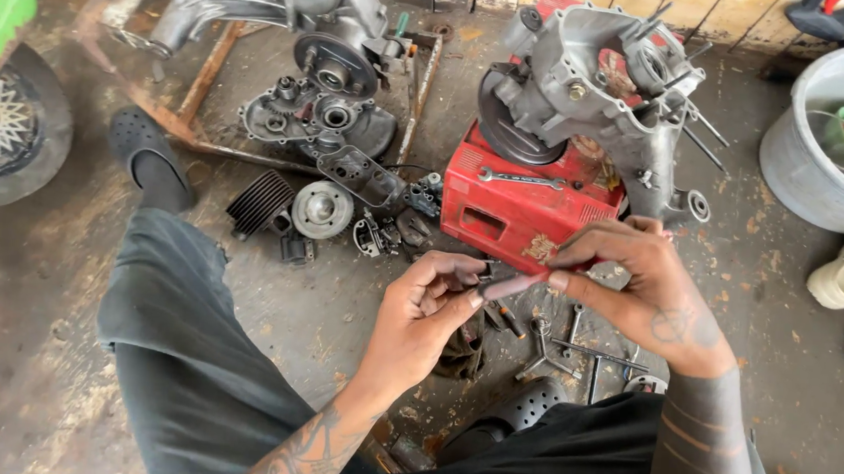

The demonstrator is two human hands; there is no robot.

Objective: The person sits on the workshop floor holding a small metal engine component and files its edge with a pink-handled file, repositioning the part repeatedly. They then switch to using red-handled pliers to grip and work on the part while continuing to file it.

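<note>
Both hands pinch a small pinkish rod [511, 286] above the tool-strewn floor [336, 311], left hand [423, 312] and right hand [639, 289] gripping opposite ends, its long axis rising slightly rightward.

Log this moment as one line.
left hand: pinches small dark part | right hand: holds pinkish rod against it | below: loose tools | behind: red box, engine casing

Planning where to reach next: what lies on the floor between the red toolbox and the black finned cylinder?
In the head view, between the red toolbox and the black finned cylinder lie a round grey metal disc and a cluster of small dark engine parts.
</note>
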